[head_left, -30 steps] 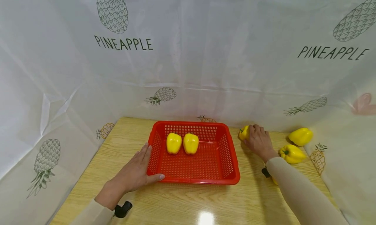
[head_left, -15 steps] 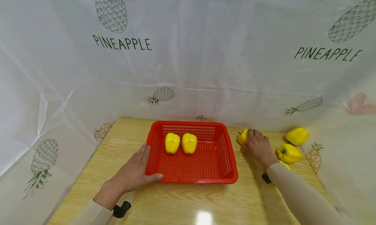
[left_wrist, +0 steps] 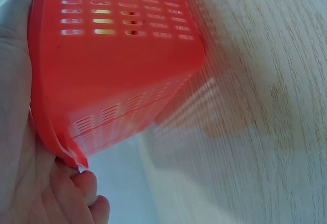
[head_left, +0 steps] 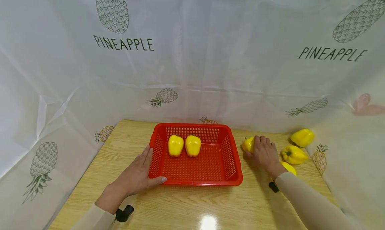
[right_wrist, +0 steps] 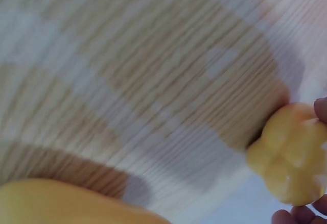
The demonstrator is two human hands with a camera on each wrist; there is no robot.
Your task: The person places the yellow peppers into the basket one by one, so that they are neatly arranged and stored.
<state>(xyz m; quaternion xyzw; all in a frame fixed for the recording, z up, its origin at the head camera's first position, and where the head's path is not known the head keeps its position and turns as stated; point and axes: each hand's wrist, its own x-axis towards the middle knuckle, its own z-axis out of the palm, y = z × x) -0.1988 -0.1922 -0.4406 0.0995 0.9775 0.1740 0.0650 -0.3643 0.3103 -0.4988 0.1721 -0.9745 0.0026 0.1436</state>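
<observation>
My left hand point(head_left: 133, 175) rests against the left side of a red plastic basket point(head_left: 198, 183), its fingers fairly straight along the rim and the thumb on the front edge. Two yellow bell peppers, one on the left point(head_left: 175, 145) and one on the right point(head_left: 193, 145), stand side by side inside, toward the back. Right of the basket, my right hand point(head_left: 264, 153) grips another yellow bell pepper point(head_left: 248, 145), fingers over its far side. In the right wrist view, the lobed end of this bell pepper point(right_wrist: 291, 155) shows between the fingertips, low over the table.
Three more yellow bell peppers lie at the right: one at the back point(head_left: 302, 137), one in the middle point(head_left: 294, 155), and one point(head_left: 288, 168) partly hidden by the right forearm. A pineapple-printed sheet point(head_left: 216, 73) stands behind and beside the wooden table point(head_left: 180, 206).
The right hand and the bell pepper it holds have come slightly toward the front. The left hand stays on the basket. The whole head view has shifted a little.
</observation>
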